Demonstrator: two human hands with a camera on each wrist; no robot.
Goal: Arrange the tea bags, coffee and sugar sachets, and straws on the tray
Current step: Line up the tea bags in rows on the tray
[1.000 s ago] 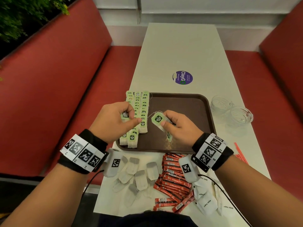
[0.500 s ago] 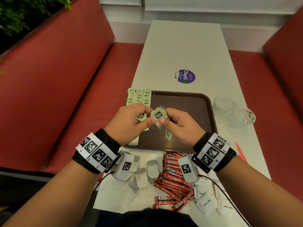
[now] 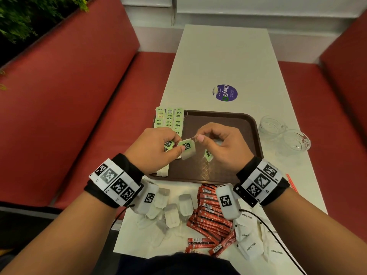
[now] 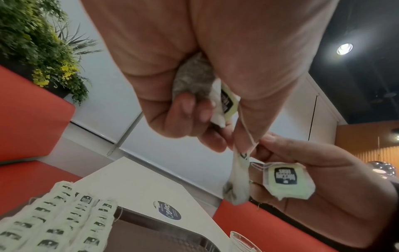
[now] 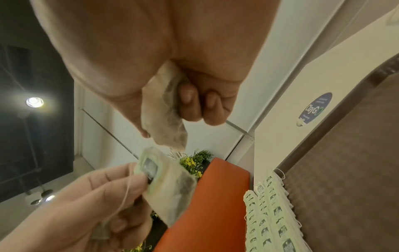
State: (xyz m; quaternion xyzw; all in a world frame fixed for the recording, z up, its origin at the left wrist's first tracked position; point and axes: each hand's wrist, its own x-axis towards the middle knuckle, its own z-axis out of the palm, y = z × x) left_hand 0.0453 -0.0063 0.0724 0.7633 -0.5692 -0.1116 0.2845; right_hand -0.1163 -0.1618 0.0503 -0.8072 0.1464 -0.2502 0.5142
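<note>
Laid rows (image 3: 168, 121): tea bags on the tray's (image 3: 228, 118) left, beyond the fingers.
Left hand (image 3: 153, 149): fingers pinch a tea bag (image 3: 187, 148), now lifted.
Right hand (image 3: 220, 143): fingers pinch its string (image 3: 193, 137), newly pulled clear; another bag clenched.
Meaning: untangled, ready for laying.

Head camera looks steeply down over the tray (image 3: 234, 118); both wrist cameras, close beneath the palms, look up, sharing its far-left corner.
</note>
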